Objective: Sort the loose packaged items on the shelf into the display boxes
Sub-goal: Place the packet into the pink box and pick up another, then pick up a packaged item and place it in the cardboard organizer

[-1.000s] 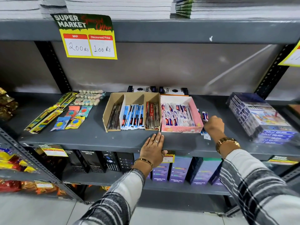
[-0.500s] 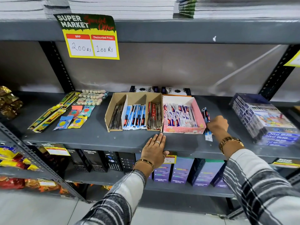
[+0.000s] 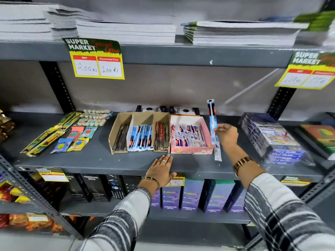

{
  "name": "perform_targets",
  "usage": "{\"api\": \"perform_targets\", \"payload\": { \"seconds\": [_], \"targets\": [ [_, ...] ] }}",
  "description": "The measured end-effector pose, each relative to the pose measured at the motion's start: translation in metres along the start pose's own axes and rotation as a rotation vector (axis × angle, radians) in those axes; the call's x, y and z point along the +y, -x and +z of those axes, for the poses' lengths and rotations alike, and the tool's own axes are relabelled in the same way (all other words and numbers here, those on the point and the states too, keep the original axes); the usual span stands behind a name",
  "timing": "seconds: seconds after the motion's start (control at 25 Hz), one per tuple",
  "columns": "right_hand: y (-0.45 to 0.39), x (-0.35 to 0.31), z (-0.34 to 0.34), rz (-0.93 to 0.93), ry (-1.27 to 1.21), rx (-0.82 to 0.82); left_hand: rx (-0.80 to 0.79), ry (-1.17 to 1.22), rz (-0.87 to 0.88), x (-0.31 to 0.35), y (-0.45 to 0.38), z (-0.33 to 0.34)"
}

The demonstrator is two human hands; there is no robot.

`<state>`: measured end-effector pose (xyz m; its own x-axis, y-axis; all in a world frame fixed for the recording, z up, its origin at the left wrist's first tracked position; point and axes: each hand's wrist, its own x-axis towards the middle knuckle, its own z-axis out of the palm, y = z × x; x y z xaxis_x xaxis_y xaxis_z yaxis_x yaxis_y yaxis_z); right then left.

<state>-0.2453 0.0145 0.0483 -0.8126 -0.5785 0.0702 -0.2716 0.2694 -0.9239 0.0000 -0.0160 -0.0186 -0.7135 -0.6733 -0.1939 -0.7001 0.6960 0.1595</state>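
I am looking at a grey metal rack (image 3: 199, 55) standing against a plain grey wall (image 3: 163, 91), its dark perforated uprights (image 3: 58, 87) running down behind the boards. Yellow price signs (image 3: 97, 58) are hanging from the upper board's front edge. Pale floor tiles (image 3: 32, 241) are showing at the bottom left, and soft even light is falling over everything.

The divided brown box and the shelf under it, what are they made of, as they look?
Divided brown box: apparently plain cardboard, matte tan with thin raw-edged walls. Shelf: likely grey-painted metal, smooth with a dull sheen and small chips, on perforated uprights.
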Motion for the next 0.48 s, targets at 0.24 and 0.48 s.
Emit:
{"api": "perform_targets", "payload": {
  "seconds": [0.24, 0.48],
  "targets": [
    [0.028, -0.024, 0.022, -0.051, -0.175, -0.166, 0.024, -0.057, -0.052, -0.008, 0.012, 0.005],
    [0.046, -0.043, 0.046, -0.011, -0.295, -0.256, 0.046, -0.071, -0.145, -0.029, 0.018, 0.002]
  ]
}}
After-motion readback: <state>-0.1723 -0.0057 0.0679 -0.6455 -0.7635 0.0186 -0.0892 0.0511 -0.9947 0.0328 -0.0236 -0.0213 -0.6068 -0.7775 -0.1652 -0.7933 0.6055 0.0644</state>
